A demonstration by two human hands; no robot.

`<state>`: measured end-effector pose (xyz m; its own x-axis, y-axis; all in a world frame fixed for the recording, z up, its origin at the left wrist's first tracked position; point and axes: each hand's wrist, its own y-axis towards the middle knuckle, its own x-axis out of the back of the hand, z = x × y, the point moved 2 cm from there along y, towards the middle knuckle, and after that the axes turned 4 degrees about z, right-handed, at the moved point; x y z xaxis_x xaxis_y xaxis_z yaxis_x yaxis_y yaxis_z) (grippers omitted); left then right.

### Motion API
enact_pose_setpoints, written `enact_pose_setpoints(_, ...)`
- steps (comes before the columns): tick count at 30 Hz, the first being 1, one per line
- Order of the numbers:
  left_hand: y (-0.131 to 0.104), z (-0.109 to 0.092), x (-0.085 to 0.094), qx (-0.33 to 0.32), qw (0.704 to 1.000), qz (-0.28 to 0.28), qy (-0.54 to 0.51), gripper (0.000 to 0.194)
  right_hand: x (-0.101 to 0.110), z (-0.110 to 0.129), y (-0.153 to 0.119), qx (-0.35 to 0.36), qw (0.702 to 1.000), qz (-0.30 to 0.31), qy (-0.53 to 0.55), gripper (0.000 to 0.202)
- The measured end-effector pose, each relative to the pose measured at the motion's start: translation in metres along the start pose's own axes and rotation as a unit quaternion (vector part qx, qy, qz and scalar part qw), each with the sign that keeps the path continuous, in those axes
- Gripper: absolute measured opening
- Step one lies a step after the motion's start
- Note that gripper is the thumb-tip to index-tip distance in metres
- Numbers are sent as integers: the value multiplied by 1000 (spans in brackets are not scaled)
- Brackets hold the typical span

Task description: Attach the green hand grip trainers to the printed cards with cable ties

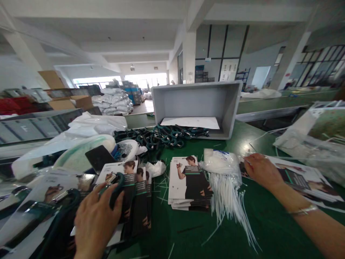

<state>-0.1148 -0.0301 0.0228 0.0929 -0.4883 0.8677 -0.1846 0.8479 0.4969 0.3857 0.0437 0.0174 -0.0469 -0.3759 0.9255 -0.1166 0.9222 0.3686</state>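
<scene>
My left hand [98, 219] is closed around a dark green looped hand grip [117, 189] with a metal part, held against a printed card [132, 169]. More of these cards lie fanned under and beside it. My right hand [261, 172] reaches to the right, fingers curled down at the near end of another row of printed cards [304, 176]; what its fingertips hold is hidden. Between the hands lie a stack of printed cards [185, 183] and a bundle of white cable ties [226, 194] partly in a clear bag [223, 162].
Behind the cards is a heap of dark green hand grips [161, 136], before a grey bin [196, 100] tipped on its side. Carded grips [54, 205] pile up at the left, by a white tub [126, 149] and a dark phone-like slab [99, 159]. Loose tie ends litter the green tabletop [185, 237].
</scene>
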Motion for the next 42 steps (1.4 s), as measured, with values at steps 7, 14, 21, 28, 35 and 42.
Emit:
enact_pose_setpoints(7, -1, -60, -21, -44, 997, 37, -57, 31, -35, 87, -18, -72, 967, 224, 94, 31)
enact_pose_setpoints(14, 7, -130, -65, -39, 923, 253, -288, 56, -58, 84, 3, -150, 942, 227, 195, 19)
enact_pose_setpoints(21, 31, -153, -105, 37, 882, 330, -335, 47, -63, 71, -7, -187, 902, 188, 341, 19)
enact_pose_setpoints(28, 34, -147, -106, 48, 891, 306, -333, 22, -41, 75, -20, -207, 815, 173, 513, 28)
enact_pose_setpoints(35, 34, -159, -109, 65, 869, 357, -335, 63, -16, 99, -28, -182, 654, 214, 702, 32)
enact_pose_setpoints(42, 29, -150, -92, 121, 828, 277, -473, 41, 3, 124, -28, -101, 718, 210, 656, 22)
